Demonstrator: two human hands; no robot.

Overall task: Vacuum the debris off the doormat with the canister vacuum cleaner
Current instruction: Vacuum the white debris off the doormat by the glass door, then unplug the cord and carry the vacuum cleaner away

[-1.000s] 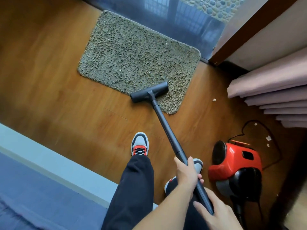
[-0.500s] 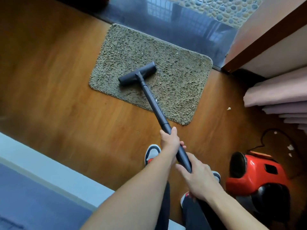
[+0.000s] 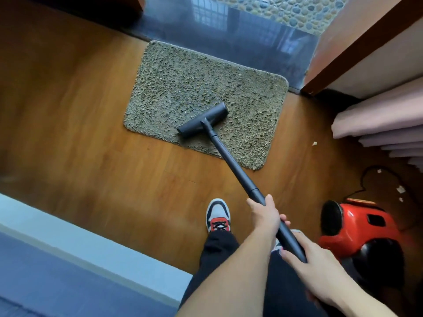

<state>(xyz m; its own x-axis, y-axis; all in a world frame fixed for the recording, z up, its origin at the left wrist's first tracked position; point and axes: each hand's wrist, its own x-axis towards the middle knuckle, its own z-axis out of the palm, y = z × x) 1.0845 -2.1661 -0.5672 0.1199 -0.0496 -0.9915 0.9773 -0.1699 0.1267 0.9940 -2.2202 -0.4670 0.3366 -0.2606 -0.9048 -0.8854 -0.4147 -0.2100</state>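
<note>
A shaggy grey-brown doormat [image 3: 194, 88] lies on the wooden floor before a dark threshold. The black floor nozzle [image 3: 202, 120] sits on the mat's near edge, a small pale speck just beside it. A black wand [image 3: 231, 164] runs from the nozzle down to my hands. My left hand [image 3: 265, 216] grips the wand higher up. My right hand [image 3: 306, 257] grips it lower down, close to my body. The red and black canister vacuum [image 3: 357, 229] stands on the floor at my right.
Pale paper scraps [image 3: 314, 143] lie on the wood near pink curtain folds [image 3: 384, 124] at right. The black cord [image 3: 366, 177] loops behind the canister. A pale blue ledge [image 3: 68, 229] runs along my left. My sneaker [image 3: 217, 216] stands behind the mat.
The nozzle has been pulled back from the mat's middle to its near edge, and both hands have drawn back toward my body with the wand.
</note>
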